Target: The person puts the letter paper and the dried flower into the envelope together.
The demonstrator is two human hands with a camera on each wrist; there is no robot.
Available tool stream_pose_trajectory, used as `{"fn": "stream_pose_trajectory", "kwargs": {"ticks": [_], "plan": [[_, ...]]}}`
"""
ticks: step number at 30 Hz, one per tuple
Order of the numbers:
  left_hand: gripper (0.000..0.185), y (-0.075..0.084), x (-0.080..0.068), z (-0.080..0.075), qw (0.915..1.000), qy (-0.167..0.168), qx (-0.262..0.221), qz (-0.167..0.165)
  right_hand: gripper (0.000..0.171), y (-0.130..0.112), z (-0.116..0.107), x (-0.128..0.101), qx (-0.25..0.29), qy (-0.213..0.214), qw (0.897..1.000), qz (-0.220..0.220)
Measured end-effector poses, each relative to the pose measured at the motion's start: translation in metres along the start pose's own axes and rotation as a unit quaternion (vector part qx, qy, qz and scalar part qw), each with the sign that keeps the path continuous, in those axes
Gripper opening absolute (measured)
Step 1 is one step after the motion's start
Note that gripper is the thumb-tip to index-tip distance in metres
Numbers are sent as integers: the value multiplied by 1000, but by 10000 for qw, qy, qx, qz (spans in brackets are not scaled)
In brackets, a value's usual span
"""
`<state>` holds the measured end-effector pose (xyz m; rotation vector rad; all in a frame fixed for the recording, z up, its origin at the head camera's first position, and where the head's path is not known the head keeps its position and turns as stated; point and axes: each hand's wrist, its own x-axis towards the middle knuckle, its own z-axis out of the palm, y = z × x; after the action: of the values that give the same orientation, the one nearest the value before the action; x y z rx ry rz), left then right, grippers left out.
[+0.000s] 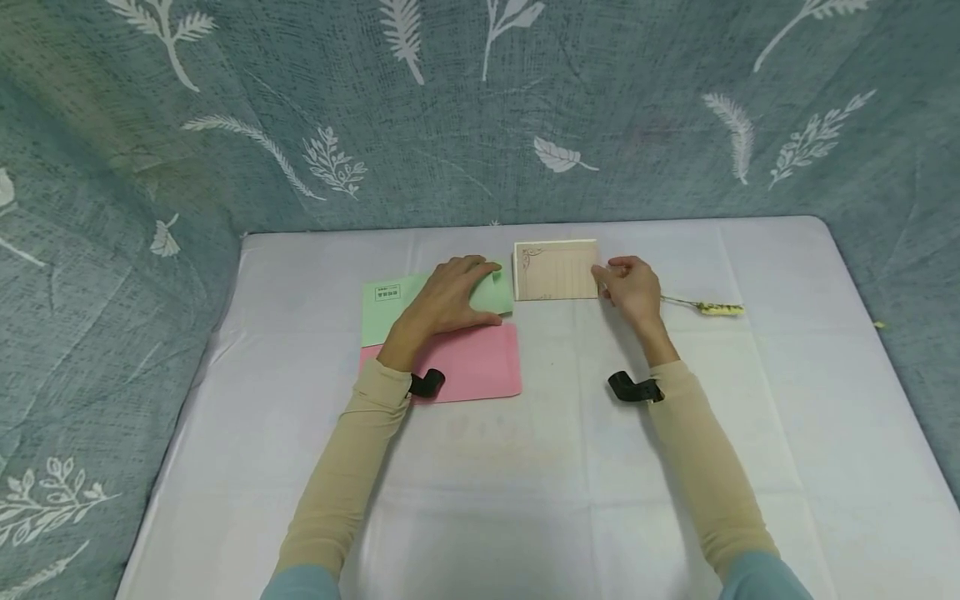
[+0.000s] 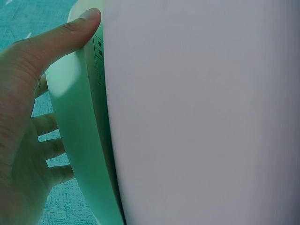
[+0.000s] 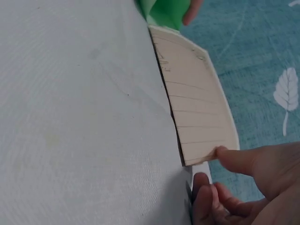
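Head view: right fingers [image 1: 604, 274] pinch one edge of the lined card [image 1: 558, 272].

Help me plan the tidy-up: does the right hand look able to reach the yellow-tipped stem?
Probably yes: the stem lies to the right of the right hand, its yellow end uncovered. That hand pinches the beige card, though, so it would likely need to let go first.
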<state>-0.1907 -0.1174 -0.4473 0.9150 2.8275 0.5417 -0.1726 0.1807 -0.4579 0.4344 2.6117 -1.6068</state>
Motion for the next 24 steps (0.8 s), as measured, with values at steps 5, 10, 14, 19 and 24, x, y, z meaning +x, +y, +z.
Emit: {"fn": "stream_pose_trajectory", "kwargs": {"ticks": [5,10,14,19,24], "plan": [[86,-1,0,1,10000,-3,5,-28,35,-1,4,-3,-883,224,9955,-266],[86,-1,-1,1,10000,-10,-31,-45,32,-3,7,-3,-1045,272,9938,-254],[85,-1,-1,1,10000,9,-90,-21,34,-3,8,-4,-1171,291,9921,-332],[83,0,-1,0,9999,-9,-152,-5,35,-4,10,-5,-1127,207,9925,-418],[83,0,-2,-1,9998,-46,-168,-31,35,-7,9,-5,-588,-85,9979,-246]]}}
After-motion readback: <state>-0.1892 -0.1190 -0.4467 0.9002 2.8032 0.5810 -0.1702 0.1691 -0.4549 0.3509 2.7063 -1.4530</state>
